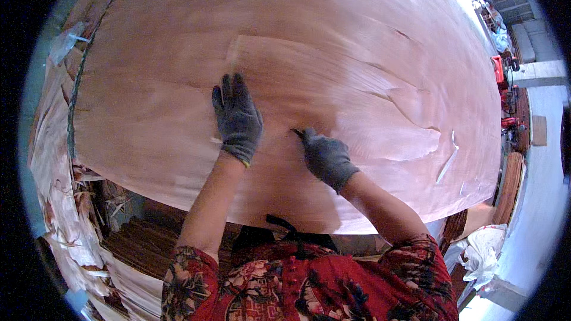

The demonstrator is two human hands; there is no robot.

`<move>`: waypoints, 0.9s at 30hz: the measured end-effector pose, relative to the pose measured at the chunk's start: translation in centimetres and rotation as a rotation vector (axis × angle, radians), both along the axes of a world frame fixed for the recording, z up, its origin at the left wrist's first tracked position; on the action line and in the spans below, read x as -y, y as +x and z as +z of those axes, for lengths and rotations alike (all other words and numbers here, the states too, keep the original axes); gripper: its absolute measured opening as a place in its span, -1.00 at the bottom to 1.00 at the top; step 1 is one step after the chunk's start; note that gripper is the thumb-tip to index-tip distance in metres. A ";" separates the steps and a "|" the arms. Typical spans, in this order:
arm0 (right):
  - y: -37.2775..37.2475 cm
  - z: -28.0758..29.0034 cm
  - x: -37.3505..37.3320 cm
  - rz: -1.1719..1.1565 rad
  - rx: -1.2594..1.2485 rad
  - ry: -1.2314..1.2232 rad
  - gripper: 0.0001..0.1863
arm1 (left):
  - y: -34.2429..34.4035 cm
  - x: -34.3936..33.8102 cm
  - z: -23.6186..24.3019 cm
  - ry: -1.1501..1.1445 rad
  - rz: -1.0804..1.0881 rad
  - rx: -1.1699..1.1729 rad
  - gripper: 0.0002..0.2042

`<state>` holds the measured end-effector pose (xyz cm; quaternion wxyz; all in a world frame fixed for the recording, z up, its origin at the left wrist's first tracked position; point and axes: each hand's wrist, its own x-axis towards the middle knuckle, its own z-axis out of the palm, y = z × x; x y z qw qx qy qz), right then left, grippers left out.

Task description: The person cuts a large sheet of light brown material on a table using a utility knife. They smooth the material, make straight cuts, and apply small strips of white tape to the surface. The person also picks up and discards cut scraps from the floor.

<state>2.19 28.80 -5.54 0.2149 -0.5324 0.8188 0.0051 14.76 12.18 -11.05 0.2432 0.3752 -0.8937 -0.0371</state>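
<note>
A large, pale pinkish-brown wood veneer sheet (357,41) fills most of the view, with cracks and torn, layered patches on its right half. My left hand (238,116), in a grey glove, lies flat on the veneer left of the middle, fingers stretched forward. My right hand (326,157), gloved alike, is closed on a small dark tool (297,132), seemingly a blade, whose tip is at the veneer just right of my left hand. A short pale strip (446,160) lies on the sheet's right part.
Torn veneer scraps (59,220) line the left edge, and stacked brown sheets (137,244) show below. To the right are red machines (508,122), a brown stack (508,184), a white bag (482,252) and a pale floor (541,184).
</note>
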 end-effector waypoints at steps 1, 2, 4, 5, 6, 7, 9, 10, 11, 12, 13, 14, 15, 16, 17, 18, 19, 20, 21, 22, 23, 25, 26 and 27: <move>-0.1 0.1 0.1 0.021 0.024 -0.037 -0.79 | -0.9 -1.1 0.0 0.008 0.010 -0.002 -0.33; -0.3 0.2 0.0 0.037 0.042 -0.070 -0.78 | -2.1 -2.4 -0.2 0.020 0.016 -0.010 -0.30; -1.3 0.5 -0.7 0.078 0.115 -0.097 -0.77 | -3.9 -4.0 -0.3 0.010 0.020 0.013 -0.27; -2.3 0.7 -1.3 0.088 0.149 -0.108 -0.76 | -3.8 -3.6 -0.4 -0.009 0.010 0.045 -0.26; -3.1 1.7 -1.9 0.082 0.169 -0.030 -0.77 | -3.3 -3.3 -0.6 -0.027 0.018 0.089 -0.26; -4.4 1.8 -2.9 0.112 0.142 0.018 -0.77 | -3.4 -3.3 -0.9 -0.047 0.015 0.089 -0.26; -6.3 1.7 -4.8 0.166 0.099 0.105 -0.78 | -3.3 -2.8 -1.2 -0.095 0.000 0.100 -0.26; -7.2 2.0 -5.7 0.195 0.116 0.052 -0.78 | -2.9 -2.7 -1.2 -0.095 0.002 0.125 -0.26; -8.4 2.2 -6.9 0.216 0.131 0.004 -0.79 | -2.7 -2.6 -1.3 -0.090 -0.002 0.146 -0.25; -9.7 2.3 -7.9 0.236 0.146 -0.045 -0.80 | -2.6 -2.4 -1.4 -0.084 -0.006 0.166 -0.25; -10.9 2.3 -8.6 0.252 0.135 -0.022 -0.80 | -2.6 -2.2 -1.4 -0.104 -0.019 0.182 -0.24; -12.0 2.2 -9.4 0.272 0.124 0.007 -0.80 | -2.3 -2.2 -1.5 -0.116 -0.027 0.198 -0.24; -13.1 2.2 -10.2 0.293 0.112 0.037 -0.81 | -2.0 -2.1 -1.6 -0.128 -0.035 0.215 -0.23; -14.3 2.2 -10.8 0.312 0.113 0.018 -0.81 | -2.0 -1.9 -1.7 -0.150 -0.059 0.209 -0.22; -15.5 2.3 -11.4 0.330 0.114 -0.002 -0.81 | -1.8 -1.9 -1.9 -0.137 -0.045 0.226 -0.22; -16.7 2.4 -12.1 0.348 0.115 -0.021 -0.81 | -1.6 -1.9 -2.0 -0.125 -0.033 0.244 -0.22; -17.9 2.3 -12.8 0.367 0.091 -0.016 -0.80 | -1.6 -1.9 -1.9 -0.111 -0.018 0.259 -0.22; -19.3 2.3 -13.7 0.385 0.065 -0.008 -0.80 | -1.6 -2.0 -1.8 -0.115 -0.022 0.256 -0.22; -20.7 2.3 -14.6 0.403 0.039 -0.001 -0.79 | -1.5 -2.0 -1.8 -0.120 -0.027 0.255 -0.23; -22.4 2.2 -15.6 0.401 0.015 0.019 -0.78 | -1.7 -2.1 -1.8 -0.123 -0.033 0.251 -0.23; -24.2 2.1 -16.7 0.403 -0.008 0.037 -0.77 | -1.8 -2.3 -1.6 -0.128 -0.033 0.257 -0.23; -28.0 1.9 -18.9 0.378 -0.098 0.149 -0.76 | -2.0 -2.5 -1.4 -0.136 -0.038 0.263 -0.22; -30.0 1.6 -20.6 0.373 -0.098 0.103 -0.78 | -2.3 -2.6 -1.3 -0.134 -0.044 0.242 -0.23; -31.8 1.2 -22.0 0.372 -0.098 0.057 -0.80 | -2.4 -2.7 -1.1 -0.132 -0.046 0.221 -0.23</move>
